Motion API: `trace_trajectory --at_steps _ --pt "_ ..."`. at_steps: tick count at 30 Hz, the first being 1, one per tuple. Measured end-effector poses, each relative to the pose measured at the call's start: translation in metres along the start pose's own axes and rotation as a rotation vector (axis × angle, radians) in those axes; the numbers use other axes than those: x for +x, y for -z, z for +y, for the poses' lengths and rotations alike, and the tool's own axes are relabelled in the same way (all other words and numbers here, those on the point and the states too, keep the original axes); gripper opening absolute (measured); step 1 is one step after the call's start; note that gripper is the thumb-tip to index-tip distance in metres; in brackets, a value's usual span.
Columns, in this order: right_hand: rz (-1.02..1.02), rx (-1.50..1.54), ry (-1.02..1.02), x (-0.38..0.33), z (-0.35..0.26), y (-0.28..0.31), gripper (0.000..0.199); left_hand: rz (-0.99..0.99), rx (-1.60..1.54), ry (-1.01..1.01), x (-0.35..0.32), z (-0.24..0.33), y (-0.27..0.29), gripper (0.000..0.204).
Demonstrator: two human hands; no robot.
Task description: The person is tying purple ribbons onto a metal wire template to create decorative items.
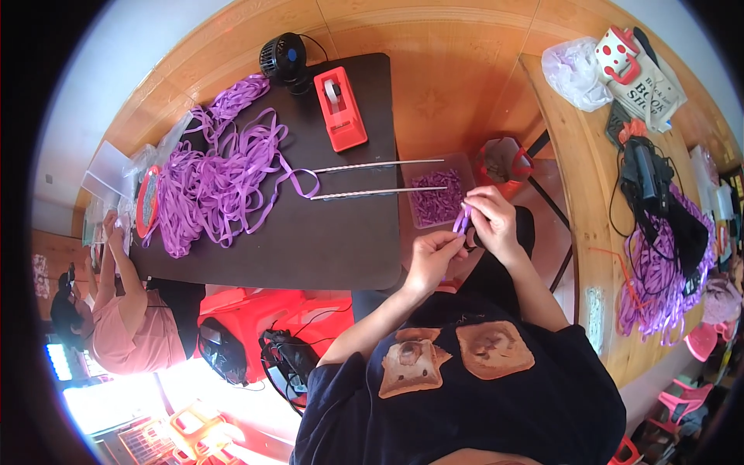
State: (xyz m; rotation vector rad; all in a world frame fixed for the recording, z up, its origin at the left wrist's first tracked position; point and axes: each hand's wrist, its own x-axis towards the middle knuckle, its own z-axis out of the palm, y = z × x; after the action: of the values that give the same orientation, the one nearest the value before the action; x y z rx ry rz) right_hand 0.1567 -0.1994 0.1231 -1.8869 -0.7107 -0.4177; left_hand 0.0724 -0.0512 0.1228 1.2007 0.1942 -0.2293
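- Left hand (434, 256) and right hand (490, 219): both closed, pinching a short purple ribbon piece (462, 221) held in the air, just off the dark tabletop (341, 240) edge.
- Ribbon piece: long axis runs steeply up and down, upper end tilted slightly toward the clear tray (438, 198).
- Handling, as a judgement: keep fingertips close together and the strip taut, so the fold stays even.

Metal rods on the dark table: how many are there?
2. The upper metal rod and the lower metal rod lie side by side, pointing from the purple ribbon pile toward the clear tray. None appear hidden.
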Motion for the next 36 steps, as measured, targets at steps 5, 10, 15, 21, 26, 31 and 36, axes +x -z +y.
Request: trace_trajectory --at_steps 5,10,15,21,26,31,36 --pt "0.059 -0.036 0.118 0.044 0.016 -0.001 0.019 0.101 0.014 -0.219 0.038 -0.010 0.000 0.015" --pt "-0.010 0.116 0.141 0.089 0.031 -0.018 0.018 0.160 -0.105 -0.369 0.064 -0.010 0.003 0.016" --pt "-0.169 0.142 0.207 0.115 0.045 -0.033 0.020 0.272 -0.100 -0.454 0.072 -0.006 0.010 0.018" --pt "-0.267 0.284 0.122 0.115 0.055 -0.061 0.012 0.309 -0.151 -0.460 0.077 -0.011 0.015 0.017" --pt "-0.237 0.520 -0.188 0.074 0.062 -0.081 0.010 0.291 -0.128 -0.423 0.076 -0.032 0.029 0.017" --pt "-0.222 0.588 -0.588 0.023 0.048 -0.094 0.005 0.353 -0.008 -0.214 0.025 -0.039 0.014 0.019" --pt "-0.242 0.744 -0.630 -0.056 0.091 -0.115 0.004 0.185 -0.032 -0.094 -0.022 -0.057 0.026 0.022"
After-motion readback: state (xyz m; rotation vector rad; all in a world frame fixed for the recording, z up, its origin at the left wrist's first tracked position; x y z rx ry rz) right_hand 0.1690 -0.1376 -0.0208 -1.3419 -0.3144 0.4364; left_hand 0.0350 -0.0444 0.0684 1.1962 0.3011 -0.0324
